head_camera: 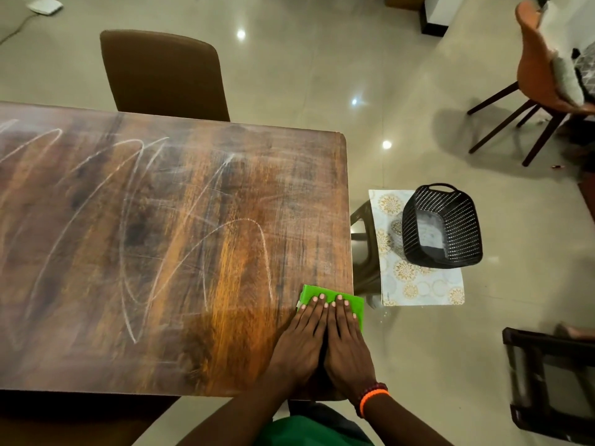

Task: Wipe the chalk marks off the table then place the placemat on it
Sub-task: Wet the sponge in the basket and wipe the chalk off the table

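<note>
A wooden table (96, 349) carries long white chalk marks (128, 246) looping across most of its top. At its near right corner lies a folded green cloth (351, 302). My left hand (302, 342) and my right hand (346, 342) lie side by side on the cloth, fingers straight, pressing it flat against the table. The cloth's right edge hangs slightly past the table's end. A pale placemat (418, 284) with gold round patterns rests on a small stool to the right of the table.
A black plastic basket (442, 226) sits on the placemat. A brown chair (164, 72) stands behind the table's far edge. An orange chair (541, 78) stands far right, and a dark frame (547, 381) lies on the floor near right.
</note>
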